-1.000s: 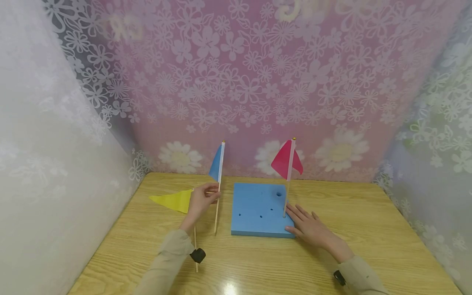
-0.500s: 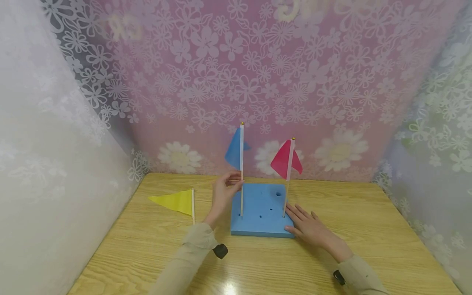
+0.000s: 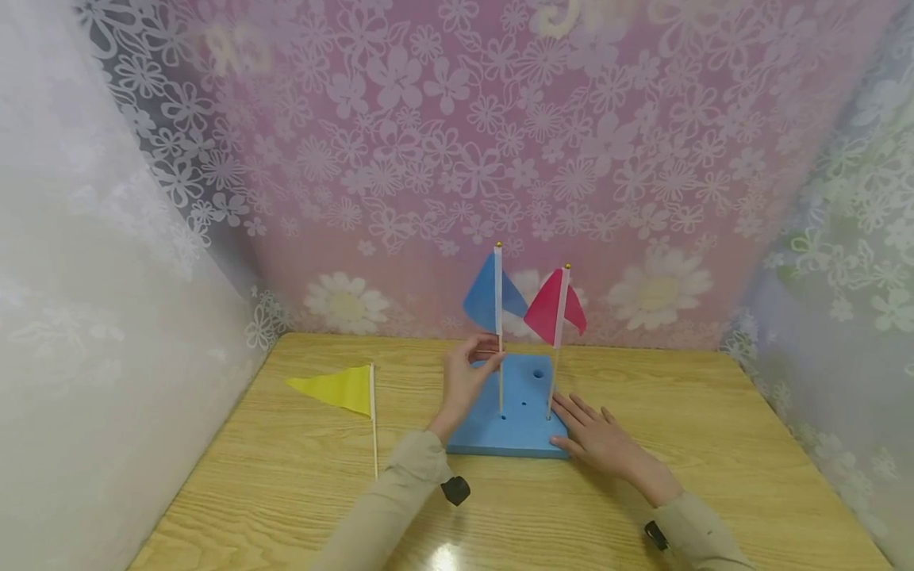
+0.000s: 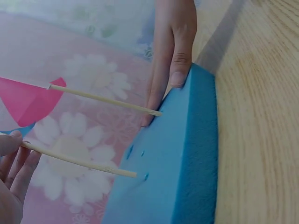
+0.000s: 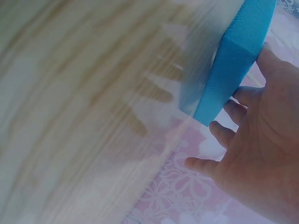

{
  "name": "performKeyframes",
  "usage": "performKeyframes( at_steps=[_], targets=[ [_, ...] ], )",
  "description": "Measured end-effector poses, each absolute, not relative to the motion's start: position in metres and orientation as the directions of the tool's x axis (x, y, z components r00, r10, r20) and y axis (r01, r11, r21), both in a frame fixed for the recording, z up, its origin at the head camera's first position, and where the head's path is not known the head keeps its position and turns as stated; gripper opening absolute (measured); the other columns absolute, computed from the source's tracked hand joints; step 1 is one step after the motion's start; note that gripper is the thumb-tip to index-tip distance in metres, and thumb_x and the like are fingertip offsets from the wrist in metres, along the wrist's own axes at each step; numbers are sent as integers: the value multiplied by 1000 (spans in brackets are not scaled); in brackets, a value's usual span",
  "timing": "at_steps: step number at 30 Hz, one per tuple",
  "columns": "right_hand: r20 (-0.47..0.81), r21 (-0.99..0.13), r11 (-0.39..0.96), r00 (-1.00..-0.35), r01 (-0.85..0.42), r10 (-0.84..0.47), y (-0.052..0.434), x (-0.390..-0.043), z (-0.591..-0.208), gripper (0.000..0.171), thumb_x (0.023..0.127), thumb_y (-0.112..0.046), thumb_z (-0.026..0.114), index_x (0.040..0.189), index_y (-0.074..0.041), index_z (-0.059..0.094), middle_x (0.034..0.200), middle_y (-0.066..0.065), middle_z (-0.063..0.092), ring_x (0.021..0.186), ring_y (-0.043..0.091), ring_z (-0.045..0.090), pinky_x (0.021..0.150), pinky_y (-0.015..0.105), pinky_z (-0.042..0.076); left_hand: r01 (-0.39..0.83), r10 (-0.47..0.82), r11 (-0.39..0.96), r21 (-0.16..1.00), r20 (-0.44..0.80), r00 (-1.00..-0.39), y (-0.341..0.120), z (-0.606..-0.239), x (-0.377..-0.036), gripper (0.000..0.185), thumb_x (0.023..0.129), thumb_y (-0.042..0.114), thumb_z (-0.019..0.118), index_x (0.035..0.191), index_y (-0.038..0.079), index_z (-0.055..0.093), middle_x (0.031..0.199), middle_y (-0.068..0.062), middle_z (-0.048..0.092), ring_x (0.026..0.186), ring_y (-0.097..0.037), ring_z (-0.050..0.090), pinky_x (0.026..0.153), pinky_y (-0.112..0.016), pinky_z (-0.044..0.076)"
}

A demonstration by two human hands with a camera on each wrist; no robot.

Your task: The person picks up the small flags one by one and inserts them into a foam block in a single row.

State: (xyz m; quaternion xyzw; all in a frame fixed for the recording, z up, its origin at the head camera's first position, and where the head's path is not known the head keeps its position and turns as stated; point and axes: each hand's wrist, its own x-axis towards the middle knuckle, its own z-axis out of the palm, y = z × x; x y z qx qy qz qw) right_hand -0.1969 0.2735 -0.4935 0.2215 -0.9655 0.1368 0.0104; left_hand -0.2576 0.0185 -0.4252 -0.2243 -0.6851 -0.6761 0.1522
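My left hand (image 3: 462, 382) pinches the wooden stick of a blue flag (image 3: 484, 297), held upright over a blue foam block (image 3: 493, 441). In the left wrist view the stick's lower end (image 4: 126, 172) stands just short of a small hole (image 4: 146, 177) in the block. My right hand (image 3: 598, 438) rests against the block's right side with fingers fairly straight and spread; the right wrist view shows them along that edge. Beside those fingers, a pink-red flag (image 3: 544, 313) stands slightly tilted, its stick in a hole near the block's right edge.
A yellow flag (image 3: 343, 390) lies on the wooden table (image 3: 271, 476) to the left, its lower stick partly behind the left sleeve. Other holes, one larger (image 3: 539, 373), show in the block. A pink flowered backdrop (image 3: 428, 159) rises behind the table.
The left hand has carried the blue flag rightward from beside the block, across its left part, to a hole near the middle. The right hand and pink-red flag have stayed put.
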Motion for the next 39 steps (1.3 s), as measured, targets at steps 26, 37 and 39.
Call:
performKeyframes(
  at_steps=[26, 37, 39],
  targets=[
    [149, -222, 850, -878, -478, -455, 274, -199, -497, 67, 101, -43, 59, 153, -2, 43, 157, 20, 40, 142, 48, 37, 103, 81, 28, 483, 123, 57, 874, 474, -872, 30, -472, -276, 22, 92, 10, 76, 112, 2, 72, 105, -11, 75, 89, -24, 74, 71, -24, 61],
    [96, -218, 871, -898, -440, -430, 274, -199, -496, 68, 102, -43, 58, 155, -4, 40, 160, 17, 37, 145, 46, 34, 107, 79, 26, 504, 124, 77, 860, 493, -861, 31, -477, -273, 18, 89, 4, 77, 107, 2, 73, 101, -13, 75, 86, -25, 75, 70, -26, 62],
    [93, -215, 873, -899, -438, -428, 274, -199, -496, 68, 102, -42, 57, 155, -4, 39, 161, 17, 36, 146, 45, 33, 107, 79, 26, 520, 125, 83, 850, 508, -852, 31, -479, -273, 18, 89, 1, 77, 106, 1, 73, 99, -12, 75, 85, -22, 75, 69, -25, 62]
  ],
)
